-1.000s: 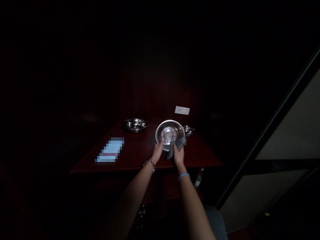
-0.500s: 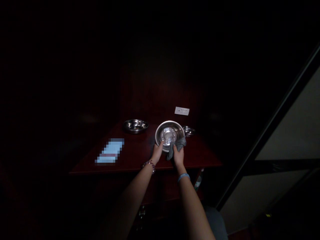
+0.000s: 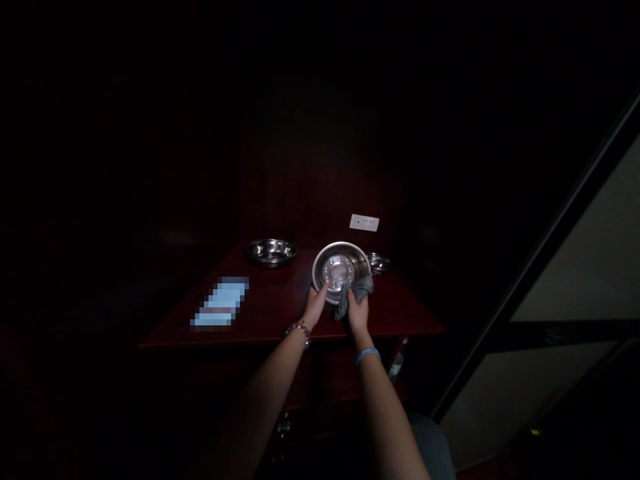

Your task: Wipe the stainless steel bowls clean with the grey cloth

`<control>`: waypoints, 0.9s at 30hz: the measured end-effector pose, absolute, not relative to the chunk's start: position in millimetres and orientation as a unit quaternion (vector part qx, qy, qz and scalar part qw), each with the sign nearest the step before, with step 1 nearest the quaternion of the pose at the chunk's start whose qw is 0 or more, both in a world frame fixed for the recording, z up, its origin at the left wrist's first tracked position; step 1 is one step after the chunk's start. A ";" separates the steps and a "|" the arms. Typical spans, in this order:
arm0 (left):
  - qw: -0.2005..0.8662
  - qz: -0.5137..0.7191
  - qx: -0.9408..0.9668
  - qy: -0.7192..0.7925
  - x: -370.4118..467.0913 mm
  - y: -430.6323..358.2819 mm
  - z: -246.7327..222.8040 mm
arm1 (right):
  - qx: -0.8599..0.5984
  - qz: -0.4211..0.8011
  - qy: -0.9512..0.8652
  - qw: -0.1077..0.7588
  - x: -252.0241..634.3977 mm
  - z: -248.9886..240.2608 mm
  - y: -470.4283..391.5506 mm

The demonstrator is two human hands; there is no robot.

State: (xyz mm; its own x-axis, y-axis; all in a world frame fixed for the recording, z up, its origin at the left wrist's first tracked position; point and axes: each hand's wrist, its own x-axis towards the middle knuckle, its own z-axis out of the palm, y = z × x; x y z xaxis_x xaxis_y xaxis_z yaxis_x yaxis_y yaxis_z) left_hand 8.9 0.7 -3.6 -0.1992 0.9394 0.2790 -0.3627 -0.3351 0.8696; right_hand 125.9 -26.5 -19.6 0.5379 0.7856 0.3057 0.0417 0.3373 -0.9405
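Observation:
A shiny steel basin [image 3: 339, 259] is held tilted above the dark red tabletop, its hollow side facing me. My left hand [image 3: 315, 305] grips its lower left rim, thumb on the inside. At the lower right rim my right hand [image 3: 358, 312] is closed on a grey cloth [image 3: 364, 288], which is pressed against the basin. Part of the cloth hangs below the rim. The fingers behind the basin are hidden.
A second steel basin [image 3: 271, 253] rests at the back left of the tabletop [image 3: 280, 307]. More steel bowls [image 3: 379, 262] stand behind on the right, partly covered. A pixelated bright rectangle [image 3: 221, 303] lies left. A socket [image 3: 365, 223] is on the back wall; a bottle [image 3: 397, 367] stands below.
The held basin has shifted very slightly to the right. Both hands keep their hold, and the other things stay where they were.

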 end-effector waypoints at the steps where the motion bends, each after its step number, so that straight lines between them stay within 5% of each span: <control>1: 0.468 0.695 0.429 0.338 8.7 -0.6 -2.4 | -0.512 0.261 -0.403 0.712 125.6 -18.6 -27.3; 27: 0.467 0.685 0.402 0.390 11.9 0.7 -0.2 | -0.522 0.255 -0.404 0.707 123.4 -13.3 -31.9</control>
State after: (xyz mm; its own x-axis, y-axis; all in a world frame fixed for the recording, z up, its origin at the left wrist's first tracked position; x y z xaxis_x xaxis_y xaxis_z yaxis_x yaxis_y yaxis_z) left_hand 11.9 0.7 -0.2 -0.2420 0.9523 0.1861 -0.3256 -0.2604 0.9090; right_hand 123.4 -31.9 -13.3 0.5433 0.7820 0.3055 0.0617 0.3257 -0.9435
